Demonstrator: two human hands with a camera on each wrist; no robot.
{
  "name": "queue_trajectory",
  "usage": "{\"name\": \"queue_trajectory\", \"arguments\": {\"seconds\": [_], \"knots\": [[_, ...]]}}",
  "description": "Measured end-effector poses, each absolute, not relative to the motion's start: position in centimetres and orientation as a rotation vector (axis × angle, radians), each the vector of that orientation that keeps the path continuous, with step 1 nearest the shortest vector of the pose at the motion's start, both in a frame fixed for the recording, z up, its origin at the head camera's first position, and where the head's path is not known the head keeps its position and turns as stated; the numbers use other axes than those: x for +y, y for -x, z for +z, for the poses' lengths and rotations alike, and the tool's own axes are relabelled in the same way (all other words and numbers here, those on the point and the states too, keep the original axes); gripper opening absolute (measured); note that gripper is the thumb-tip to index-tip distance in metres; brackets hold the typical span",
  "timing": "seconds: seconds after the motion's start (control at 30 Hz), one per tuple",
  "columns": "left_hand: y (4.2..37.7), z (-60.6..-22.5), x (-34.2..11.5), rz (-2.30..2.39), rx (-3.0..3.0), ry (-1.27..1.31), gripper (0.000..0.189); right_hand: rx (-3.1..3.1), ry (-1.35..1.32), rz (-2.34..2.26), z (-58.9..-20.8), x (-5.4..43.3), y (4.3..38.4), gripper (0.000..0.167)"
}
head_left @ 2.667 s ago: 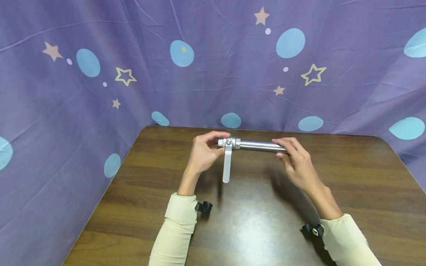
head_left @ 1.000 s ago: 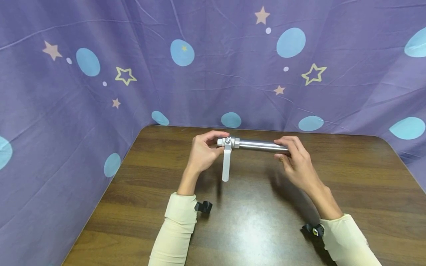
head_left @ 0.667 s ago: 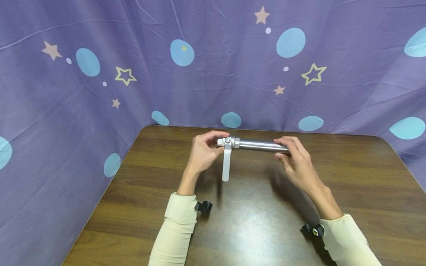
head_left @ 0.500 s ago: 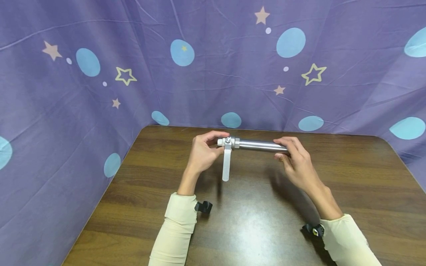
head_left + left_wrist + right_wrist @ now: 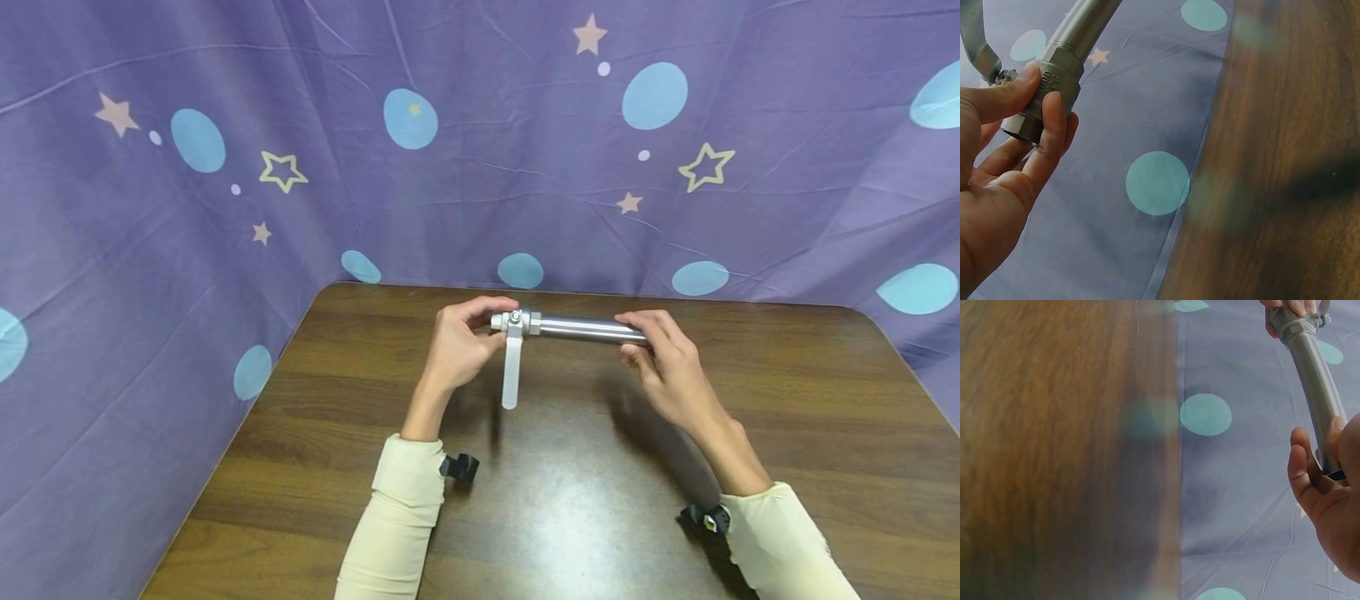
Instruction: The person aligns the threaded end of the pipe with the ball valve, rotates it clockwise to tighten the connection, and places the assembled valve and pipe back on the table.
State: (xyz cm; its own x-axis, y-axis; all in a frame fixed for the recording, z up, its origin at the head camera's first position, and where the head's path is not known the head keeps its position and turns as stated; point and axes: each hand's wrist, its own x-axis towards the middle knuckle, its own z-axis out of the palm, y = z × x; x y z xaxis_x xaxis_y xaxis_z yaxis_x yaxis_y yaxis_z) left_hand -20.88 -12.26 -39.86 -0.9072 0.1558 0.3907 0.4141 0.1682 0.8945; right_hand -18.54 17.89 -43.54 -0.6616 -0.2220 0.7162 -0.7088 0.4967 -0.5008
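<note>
A silver ball valve [image 5: 523, 322] with a flat lever handle [image 5: 512, 372] is joined to the left end of a shiny metal pipe [image 5: 588, 328]. My left hand [image 5: 459, 346] grips the valve body between thumb and fingers; raised lettering shows on the valve body [image 5: 1054, 78] in the left wrist view. The lever points toward me, square to the pipe. At the pipe's other end, my right hand [image 5: 671, 371] holds the tube with thumb and curled fingers, covering part of that end. The assembly is held roughly level above the table, its shadow falling below.
The brown wooden table [image 5: 315, 500] has rounded far corners. A purple curtain [image 5: 480, 167] with blue dots and stars hangs close behind it and along the left side. Black wrist mounts [image 5: 461, 468] sit at both cream sleeves [image 5: 397, 525].
Both hands keep their grip on the valve and pipe. The assembly has shifted only very slightly; the lever stays at the same angle.
</note>
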Motion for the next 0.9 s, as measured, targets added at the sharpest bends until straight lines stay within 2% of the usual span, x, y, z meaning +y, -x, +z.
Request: {"name": "queue_trajectory", "arguments": {"seconds": [0.9], "knots": [[20.96, -40.12, -11.97, -1.781, -2.263, 0.546, 0.044, -2.266, -0.718, 1.092, -43.17, 18.57, 18.33, 0.042]]}}
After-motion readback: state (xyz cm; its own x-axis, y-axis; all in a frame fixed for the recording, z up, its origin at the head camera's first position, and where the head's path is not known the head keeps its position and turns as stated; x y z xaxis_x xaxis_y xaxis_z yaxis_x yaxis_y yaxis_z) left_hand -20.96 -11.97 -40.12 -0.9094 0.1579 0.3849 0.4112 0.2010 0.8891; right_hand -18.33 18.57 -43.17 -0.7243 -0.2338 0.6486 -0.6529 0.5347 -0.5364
